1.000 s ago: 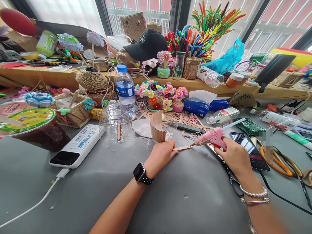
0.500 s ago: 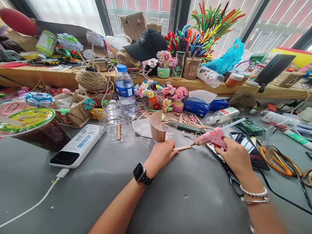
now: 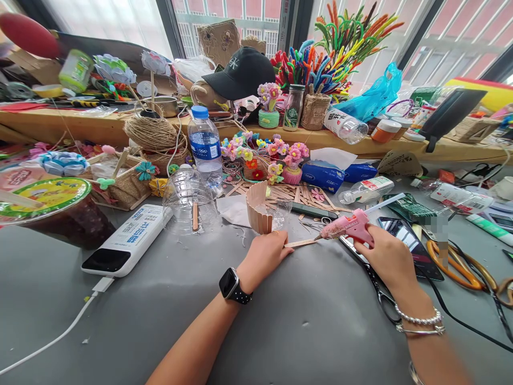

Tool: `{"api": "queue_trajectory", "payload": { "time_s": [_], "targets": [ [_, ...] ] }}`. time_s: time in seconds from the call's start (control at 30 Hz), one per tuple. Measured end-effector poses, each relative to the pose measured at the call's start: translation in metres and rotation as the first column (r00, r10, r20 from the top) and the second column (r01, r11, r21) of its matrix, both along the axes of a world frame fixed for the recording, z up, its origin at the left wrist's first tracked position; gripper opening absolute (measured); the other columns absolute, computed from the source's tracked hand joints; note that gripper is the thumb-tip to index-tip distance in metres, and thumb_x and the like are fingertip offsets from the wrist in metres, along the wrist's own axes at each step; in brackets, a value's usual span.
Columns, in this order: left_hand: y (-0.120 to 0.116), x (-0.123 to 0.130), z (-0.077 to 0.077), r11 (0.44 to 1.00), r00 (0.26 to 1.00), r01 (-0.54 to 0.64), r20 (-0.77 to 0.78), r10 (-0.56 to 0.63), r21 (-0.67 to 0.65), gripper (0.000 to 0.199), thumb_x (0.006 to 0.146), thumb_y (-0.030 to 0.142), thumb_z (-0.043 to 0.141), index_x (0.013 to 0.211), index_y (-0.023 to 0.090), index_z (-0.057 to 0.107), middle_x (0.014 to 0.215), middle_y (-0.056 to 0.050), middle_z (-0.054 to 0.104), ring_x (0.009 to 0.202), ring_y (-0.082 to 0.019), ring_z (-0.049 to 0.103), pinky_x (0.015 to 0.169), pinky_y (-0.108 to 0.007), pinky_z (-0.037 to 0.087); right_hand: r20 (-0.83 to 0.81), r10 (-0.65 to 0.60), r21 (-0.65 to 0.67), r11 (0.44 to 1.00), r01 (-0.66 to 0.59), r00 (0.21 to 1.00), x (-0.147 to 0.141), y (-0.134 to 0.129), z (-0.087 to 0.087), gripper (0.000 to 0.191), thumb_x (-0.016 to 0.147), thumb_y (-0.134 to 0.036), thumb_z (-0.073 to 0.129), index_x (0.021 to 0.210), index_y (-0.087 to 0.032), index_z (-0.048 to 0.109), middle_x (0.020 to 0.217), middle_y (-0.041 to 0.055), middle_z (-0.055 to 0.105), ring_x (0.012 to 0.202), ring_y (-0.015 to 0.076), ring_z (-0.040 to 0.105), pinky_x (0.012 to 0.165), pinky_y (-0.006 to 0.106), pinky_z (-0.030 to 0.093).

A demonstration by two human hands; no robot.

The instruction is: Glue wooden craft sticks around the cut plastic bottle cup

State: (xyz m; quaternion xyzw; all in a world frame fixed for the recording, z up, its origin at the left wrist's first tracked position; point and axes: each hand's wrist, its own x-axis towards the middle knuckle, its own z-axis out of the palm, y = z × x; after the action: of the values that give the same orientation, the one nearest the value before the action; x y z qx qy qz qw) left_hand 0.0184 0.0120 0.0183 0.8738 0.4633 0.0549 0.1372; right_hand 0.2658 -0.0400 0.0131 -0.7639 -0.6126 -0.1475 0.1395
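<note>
Between the fingers of my left hand (image 3: 269, 254) is one end of a flat wooden craft stick (image 3: 302, 243), which points to the right. My right hand (image 3: 387, 259) grips a pink hot glue gun (image 3: 348, 227), with a clear glue stick (image 3: 385, 202) poking from its back. The gun's nozzle meets or nearly meets the far end of the craft stick; I cannot tell if glue is coming out. Just beyond my left hand stands a curved wall of joined craft sticks (image 3: 258, 208), beside clear plastic.
Loose craft sticks (image 3: 256, 188) lie behind the hands. A cut clear bottle (image 3: 188, 200), a white power bank (image 3: 128, 240) and a lidded drink cup (image 3: 60, 208) are on the left. Black-handled scissors (image 3: 379, 291), a phone (image 3: 412, 248) and orange-handled scissors (image 3: 452, 264) lie right.
</note>
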Motion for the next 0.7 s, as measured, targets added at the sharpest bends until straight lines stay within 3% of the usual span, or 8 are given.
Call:
{"api": "queue_trajectory", "payload": {
  "time_s": [0.7],
  "targets": [
    [0.0002, 0.0000, 0.0009, 1.000, 1.000, 0.001, -0.009, -0.002, -0.018, 0.019, 0.082, 0.036, 0.048, 0.084, 0.018, 0.052, 0.081, -0.003, 0.064, 0.072, -0.018, 0.060, 0.057, -0.023, 0.040, 0.021, 0.021, 0.010, 1.000, -0.021, 1.000, 0.0024, -0.0009, 0.0003, 0.021, 0.073, -0.038, 0.044, 0.072, -0.019, 0.051, 0.065, 0.0041, 0.059, 0.053, 0.0159, 0.051, 0.045, 0.024, 0.027]
  ]
}}
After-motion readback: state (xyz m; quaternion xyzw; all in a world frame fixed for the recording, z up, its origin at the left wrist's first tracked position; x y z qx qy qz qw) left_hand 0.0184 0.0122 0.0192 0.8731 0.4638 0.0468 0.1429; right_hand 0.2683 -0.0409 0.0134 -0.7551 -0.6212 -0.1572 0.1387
